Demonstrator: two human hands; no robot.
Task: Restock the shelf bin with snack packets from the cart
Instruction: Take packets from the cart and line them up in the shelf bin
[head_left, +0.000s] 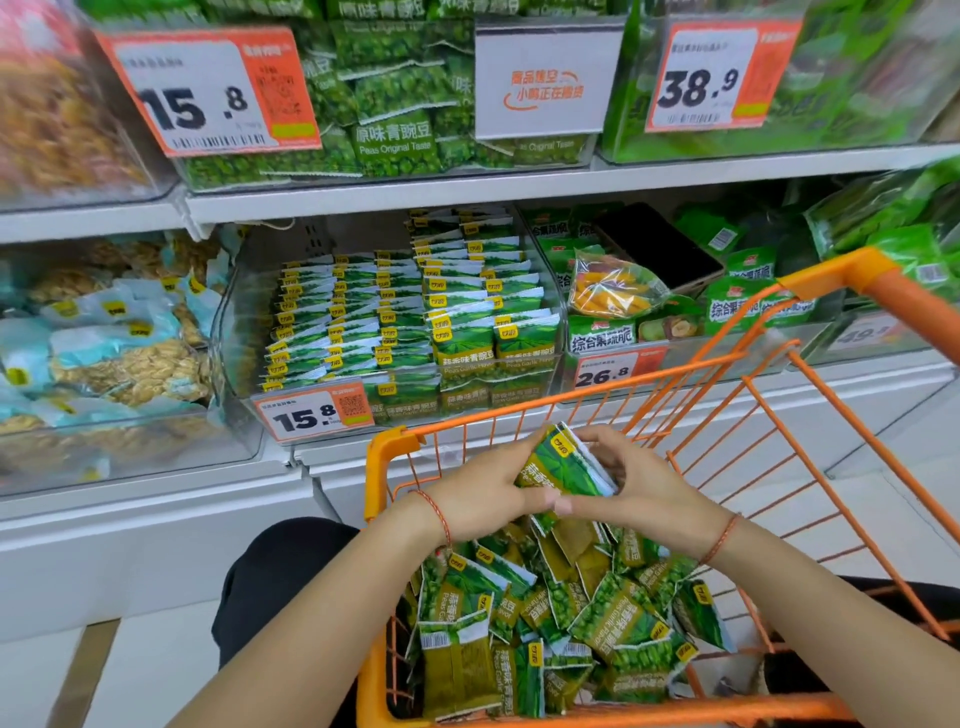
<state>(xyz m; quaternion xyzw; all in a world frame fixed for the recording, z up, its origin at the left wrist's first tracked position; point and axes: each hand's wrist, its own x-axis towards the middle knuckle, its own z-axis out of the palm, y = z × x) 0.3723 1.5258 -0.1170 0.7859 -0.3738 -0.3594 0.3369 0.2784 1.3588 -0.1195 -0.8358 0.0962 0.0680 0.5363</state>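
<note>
Both hands meet over the orange cart (387, 452), at about six o'clock in the view; the left hand (480, 493) and the right hand (641, 486) are curled from either side round a small stack of green snack packets (563, 465), thumbs nearly touching below it, so the stack is squared up between the palms and held clear of the heap; the stack sits above the cart's far rim, not yet over the shelf

The clear shelf bin (234, 332) with the 15.8 price tag (311, 413) lies at about eleven o'clock from the hands; it already holds neat upright rows of the same garlic pea packets (467, 332), fuller and taller toward its right side, lower and more thinly set toward its left, with a bare stretch of the back wall showing above the left rows; I judge the restocking to be well under way but not finished, since there looks to be room on the left side for more

What is left sits in the cart at about five o'clock: a loose heap of packets (561, 623), lying at all angles, some face down; several more handfuls appear to remain; the step in hand seems to be gathering and aligning a handful before carrying it up and forward to the bin; whether the whole heap will fit cannot be told from here
</note>
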